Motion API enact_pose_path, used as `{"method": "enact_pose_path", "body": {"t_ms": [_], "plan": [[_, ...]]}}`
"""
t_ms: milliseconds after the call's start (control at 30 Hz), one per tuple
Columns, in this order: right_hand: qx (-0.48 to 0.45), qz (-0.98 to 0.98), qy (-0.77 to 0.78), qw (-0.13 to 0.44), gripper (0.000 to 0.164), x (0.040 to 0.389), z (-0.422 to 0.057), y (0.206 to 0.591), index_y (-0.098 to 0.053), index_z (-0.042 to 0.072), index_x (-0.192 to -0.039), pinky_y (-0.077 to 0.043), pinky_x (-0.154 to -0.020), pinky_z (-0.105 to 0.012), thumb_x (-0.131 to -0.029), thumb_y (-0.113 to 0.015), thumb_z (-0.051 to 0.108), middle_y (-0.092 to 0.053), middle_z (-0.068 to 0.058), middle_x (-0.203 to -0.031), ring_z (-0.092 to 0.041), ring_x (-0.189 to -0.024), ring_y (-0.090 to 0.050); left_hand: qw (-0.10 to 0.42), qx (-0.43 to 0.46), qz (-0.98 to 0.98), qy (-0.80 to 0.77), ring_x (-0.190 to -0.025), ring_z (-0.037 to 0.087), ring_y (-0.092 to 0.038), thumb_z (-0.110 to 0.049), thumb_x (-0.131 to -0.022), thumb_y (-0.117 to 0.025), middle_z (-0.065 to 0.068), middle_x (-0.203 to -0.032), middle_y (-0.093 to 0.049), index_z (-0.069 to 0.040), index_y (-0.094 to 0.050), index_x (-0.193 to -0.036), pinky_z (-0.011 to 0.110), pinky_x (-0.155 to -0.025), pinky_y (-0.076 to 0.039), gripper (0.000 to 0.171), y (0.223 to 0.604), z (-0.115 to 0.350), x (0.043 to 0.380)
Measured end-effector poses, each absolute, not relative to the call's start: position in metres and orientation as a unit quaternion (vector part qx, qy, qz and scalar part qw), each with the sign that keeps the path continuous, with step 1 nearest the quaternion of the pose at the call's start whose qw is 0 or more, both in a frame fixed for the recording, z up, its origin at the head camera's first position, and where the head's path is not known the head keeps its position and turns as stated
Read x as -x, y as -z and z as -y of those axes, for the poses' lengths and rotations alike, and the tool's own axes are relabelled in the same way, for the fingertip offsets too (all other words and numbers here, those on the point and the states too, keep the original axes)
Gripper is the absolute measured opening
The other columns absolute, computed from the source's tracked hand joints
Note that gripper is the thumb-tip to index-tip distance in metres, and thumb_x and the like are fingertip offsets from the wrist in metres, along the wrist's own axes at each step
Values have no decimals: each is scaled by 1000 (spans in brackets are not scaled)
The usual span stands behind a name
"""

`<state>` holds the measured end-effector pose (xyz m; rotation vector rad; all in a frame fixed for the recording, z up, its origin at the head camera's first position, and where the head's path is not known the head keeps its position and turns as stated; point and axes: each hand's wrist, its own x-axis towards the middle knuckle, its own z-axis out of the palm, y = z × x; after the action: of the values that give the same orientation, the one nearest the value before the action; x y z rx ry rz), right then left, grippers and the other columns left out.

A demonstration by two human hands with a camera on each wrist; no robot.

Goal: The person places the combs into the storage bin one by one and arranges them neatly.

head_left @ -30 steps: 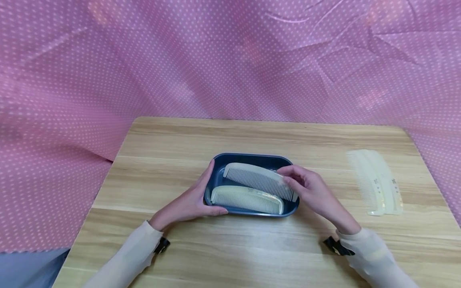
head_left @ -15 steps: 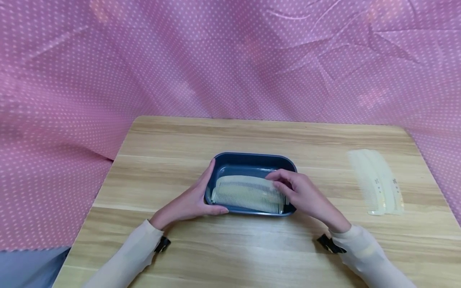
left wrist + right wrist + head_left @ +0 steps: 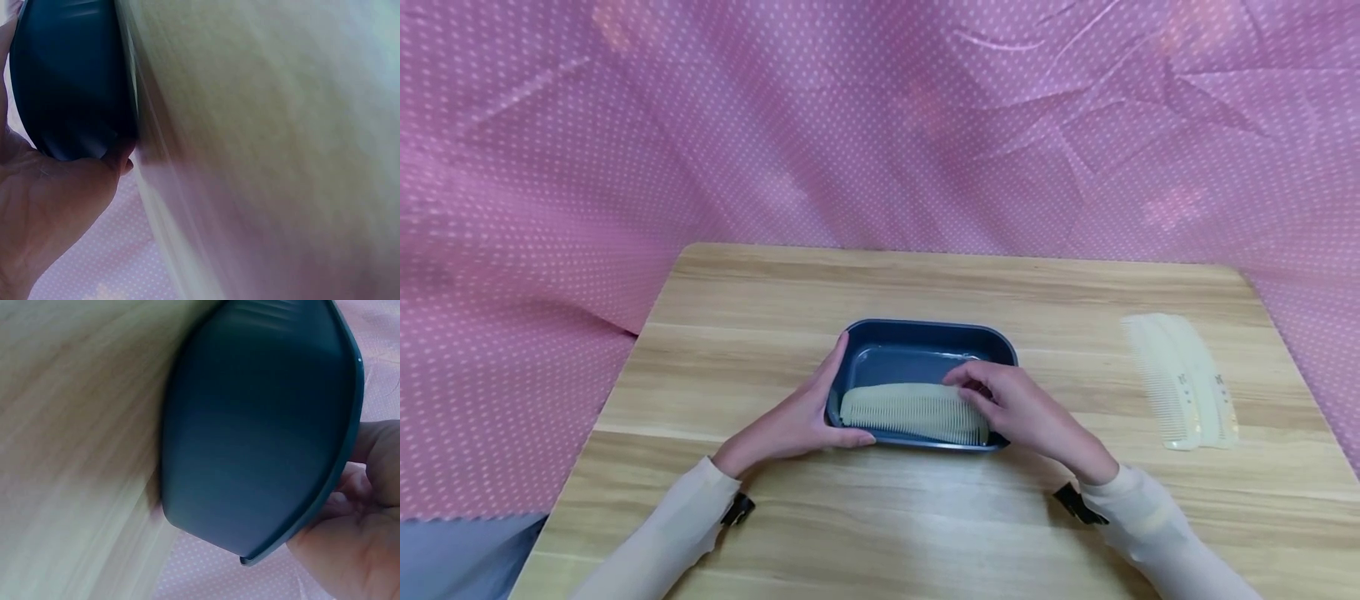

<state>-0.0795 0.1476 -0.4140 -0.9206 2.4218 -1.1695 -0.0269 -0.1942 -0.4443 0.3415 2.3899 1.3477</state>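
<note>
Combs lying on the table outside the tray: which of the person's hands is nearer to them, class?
Right. The right hand is at the end of the tray facing the combs; the left hand grips its opposite end.

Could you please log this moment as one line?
left hand: grips left end of blue tray | right hand: holds comb inside tray | overlapping combs: on table, right side

Head view: high, facing forward-down over table (image 3: 925, 533). Wrist views: low, close, both sharing dark dish (image 3: 72, 81).
</note>
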Motion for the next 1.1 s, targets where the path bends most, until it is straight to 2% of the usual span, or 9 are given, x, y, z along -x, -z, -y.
{"method": "enact_pose_path", "body": {"t_ms": [233, 433, 700, 800, 900, 1100], "plan": [[368, -851, 354, 121, 24, 79, -144, 416, -79, 6, -121, -61, -85, -36, -103, -70, -6, -78, -2, -116, -14, -102, -70, 184, -119, -849, -480, -165, 18, -5, -48, -86, -94, -12, -180, 6, -38, 16, -173, 62, -127, -19, 141, 445, 195, 26], [389, -862, 307, 105, 21, 76, -141, 417, -78, 4, -122, -61, -90, -40, -103, -72, -2, -77, -4, -115, -16, -104, -70, 181, -119, -853, -475, -165, 18, -5, -51, -86, -94, -10, -181, 6, -36, 15, -174, 62, -128, -20, 141, 445, 194, 25], [386, -881, 257, 89, 22, 70, -137, 418, -79, 3, -125, -59, -83, -38, -104, -75, 9, -72, -3, -112, -13, -95, -64, 181, -123, -852, -476, -165, 17, -5, -50, -86, -94, -11, -181, 6, -35, 15, -174, 61, -128, -20, 140, 445, 194, 26], [390, -881, 257, 79, 20, 70, -136, 419, -79, 3, -123, -60, -84, -39, -104, -75, 9, -72, -3, -111, -15, -96, -65, 179, -126, -852, -477, -165, 17, -5, -51, -86, -94, -10, -181, 6, -33, 15, -174, 60, -128, -20, 141, 445, 194, 26], [386, -879, 269, 75, 19, 70, -136, 420, -77, 3, -122, -60, -88, -42, -104, -74, 6, -73, -5, -113, -18, -101, -68, 179, -125, -852, -477, -165, 17, -4, -53, -85, -94, -10, -181, 7, -36, 15, -174, 60, -128, -19, 141, 446, 195, 25], [356, -870, 325, 102, 21, 71, -141, 420, -74, 4, -127, -60, -88, -41, -106, -71, 6, -73, -3, -117, -15, -100, -66, 179, -124, -851, -478, -165, 18, -4, -53, -85, -94, -11, -180, 6, -35, 15, -174, 60, -128, -19, 142, 447, 194, 24]]}}
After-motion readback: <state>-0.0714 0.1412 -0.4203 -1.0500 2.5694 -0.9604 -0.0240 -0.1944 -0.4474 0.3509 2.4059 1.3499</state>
